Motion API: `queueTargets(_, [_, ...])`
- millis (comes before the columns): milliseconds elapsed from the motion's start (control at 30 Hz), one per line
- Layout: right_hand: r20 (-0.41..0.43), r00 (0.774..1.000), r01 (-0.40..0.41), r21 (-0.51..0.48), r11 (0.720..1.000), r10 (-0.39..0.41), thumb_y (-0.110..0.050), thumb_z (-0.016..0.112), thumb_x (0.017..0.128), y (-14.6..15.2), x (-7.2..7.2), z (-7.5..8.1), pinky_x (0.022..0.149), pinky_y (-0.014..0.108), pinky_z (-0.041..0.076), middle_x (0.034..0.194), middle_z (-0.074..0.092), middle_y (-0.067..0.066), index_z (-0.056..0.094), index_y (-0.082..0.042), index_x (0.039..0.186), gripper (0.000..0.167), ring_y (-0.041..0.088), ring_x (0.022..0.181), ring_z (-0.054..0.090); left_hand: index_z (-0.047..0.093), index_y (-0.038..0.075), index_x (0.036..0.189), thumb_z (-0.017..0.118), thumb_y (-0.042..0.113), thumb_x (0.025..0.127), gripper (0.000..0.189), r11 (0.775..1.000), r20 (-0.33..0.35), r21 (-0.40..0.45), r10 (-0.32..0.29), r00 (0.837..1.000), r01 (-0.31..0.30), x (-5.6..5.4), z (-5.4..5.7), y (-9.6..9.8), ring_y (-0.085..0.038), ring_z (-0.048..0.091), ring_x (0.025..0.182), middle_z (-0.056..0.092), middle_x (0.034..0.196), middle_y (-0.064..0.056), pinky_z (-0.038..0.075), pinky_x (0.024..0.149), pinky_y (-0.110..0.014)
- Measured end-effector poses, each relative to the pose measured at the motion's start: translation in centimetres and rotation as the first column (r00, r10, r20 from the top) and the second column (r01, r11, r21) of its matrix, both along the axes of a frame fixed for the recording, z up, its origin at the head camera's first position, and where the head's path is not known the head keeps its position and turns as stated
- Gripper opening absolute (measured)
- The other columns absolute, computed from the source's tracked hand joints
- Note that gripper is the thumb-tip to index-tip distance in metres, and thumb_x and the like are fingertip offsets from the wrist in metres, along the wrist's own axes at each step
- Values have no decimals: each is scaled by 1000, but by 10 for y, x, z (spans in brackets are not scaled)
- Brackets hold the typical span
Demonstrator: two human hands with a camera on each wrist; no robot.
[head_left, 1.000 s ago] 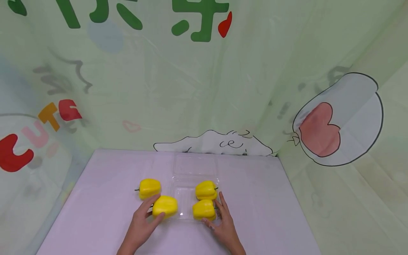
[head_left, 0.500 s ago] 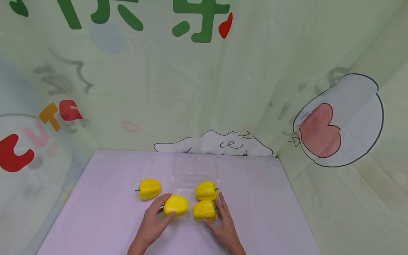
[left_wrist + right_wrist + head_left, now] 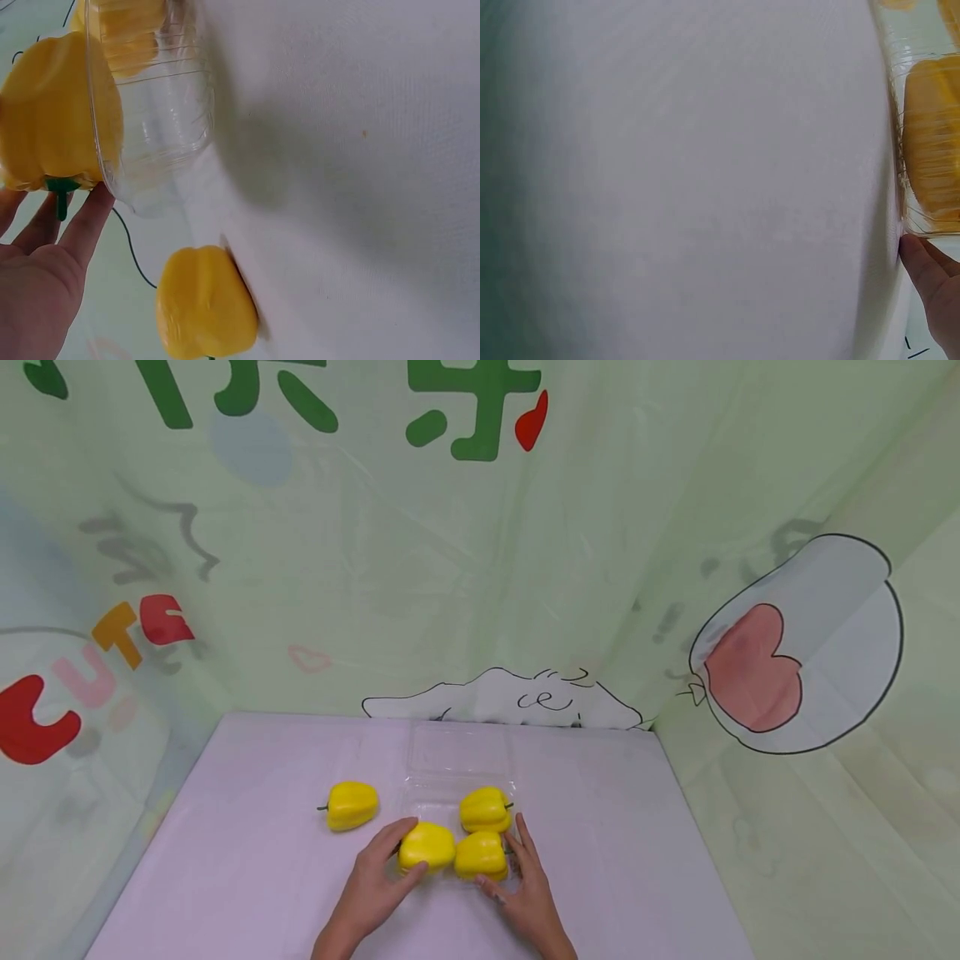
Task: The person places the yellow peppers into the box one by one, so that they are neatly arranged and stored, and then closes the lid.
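Note:
My left hand (image 3: 378,881) grips a yellow bell pepper (image 3: 426,847) by its stem end, over the near left part of a clear plastic clamshell box (image 3: 432,791). In the left wrist view this pepper (image 3: 60,112) overlaps the box wall (image 3: 161,124), green stem toward the palm. Two more yellow peppers lie along the box's right side, a far one (image 3: 485,809) and a near one (image 3: 482,855). My right hand (image 3: 525,889) holds the box's near right corner, thumb at the front and fingers along the side. The right wrist view shows a thumb (image 3: 922,266) against that corner.
Left of the box, another yellow pepper (image 3: 352,805) lies on the white-covered table (image 3: 247,860). The box's clear lid (image 3: 459,749) is folded back toward the rear wall. Printed pale-green sheets (image 3: 450,568) enclose the table at the back and sides.
My left hand has carried its pepper rightward, from the box's left edge to beside the near right pepper. The right hand has stayed at the box's corner.

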State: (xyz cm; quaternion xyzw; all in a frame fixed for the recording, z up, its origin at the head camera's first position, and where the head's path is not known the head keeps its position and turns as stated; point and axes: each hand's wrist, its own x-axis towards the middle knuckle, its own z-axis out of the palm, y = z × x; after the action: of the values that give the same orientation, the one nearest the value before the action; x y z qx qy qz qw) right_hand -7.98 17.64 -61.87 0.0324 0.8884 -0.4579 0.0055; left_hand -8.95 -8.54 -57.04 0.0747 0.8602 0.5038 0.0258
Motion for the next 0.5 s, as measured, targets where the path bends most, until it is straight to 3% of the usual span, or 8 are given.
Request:
queueTargets(200, [-19, 1000, -8, 1, 1000, 8, -51, 86, 85, 1, -1, -1, 125, 58, 39, 180, 15, 9, 49, -2, 156, 94, 41, 164, 24, 59, 22, 150, 83, 30, 92, 64, 997, -8, -82, 4, 1000, -5, -1, -3, 3, -26, 57, 144, 61, 153, 1, 47, 122, -54])
queueTargets(500, [-25, 1000, -6, 10, 1000, 6, -50, 87, 84, 0, 0, 0, 126, 58, 38, 180, 16, 9, 49, -1, 155, 94, 41, 164, 25, 57, 14, 152, 81, 29, 93, 65, 987, -16, -159, -22, 1000, 19, -2, 2, 7, -30, 55, 143, 58, 155, -5, 47, 120, -57])
